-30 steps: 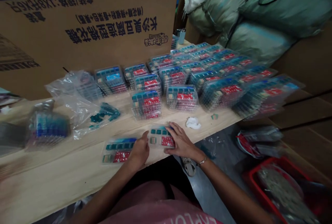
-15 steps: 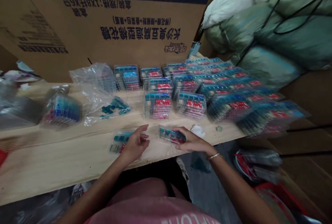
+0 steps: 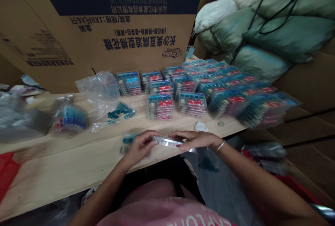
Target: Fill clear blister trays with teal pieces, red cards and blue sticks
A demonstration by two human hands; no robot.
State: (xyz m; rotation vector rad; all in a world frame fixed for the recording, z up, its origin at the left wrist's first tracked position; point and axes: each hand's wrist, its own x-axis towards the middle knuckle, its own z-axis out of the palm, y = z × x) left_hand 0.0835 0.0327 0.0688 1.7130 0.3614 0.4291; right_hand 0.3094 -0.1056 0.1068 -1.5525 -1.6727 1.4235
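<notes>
Both hands hold one clear plastic tray [image 3: 167, 141], tilted so its shiny edge faces me. My left hand [image 3: 142, 145] pinches its left end between thumb and fingers. My right hand [image 3: 195, 140] grips the right end, thumb below and fingers above. What lies inside the tray is mostly hidden at this angle. Just behind my left hand, a second tray with teal and beige pieces [image 3: 125, 144] lies on the table, partly covered by the hand. A small white crumpled scrap [image 3: 201, 126] lies beyond my right hand.
Stacks of filled trays [image 3: 161, 107] stand behind, with more rows [image 3: 230, 98] to the right. A plastic bag [image 3: 104, 95] and loose teal pieces [image 3: 119, 111] lie at the back left. A large carton [image 3: 125, 34] rises behind the wooden table [image 3: 78, 163].
My left hand has moved right and taken hold of the tray's left end. The tray in my right hand has turned from showing its teal and red face to edge-on.
</notes>
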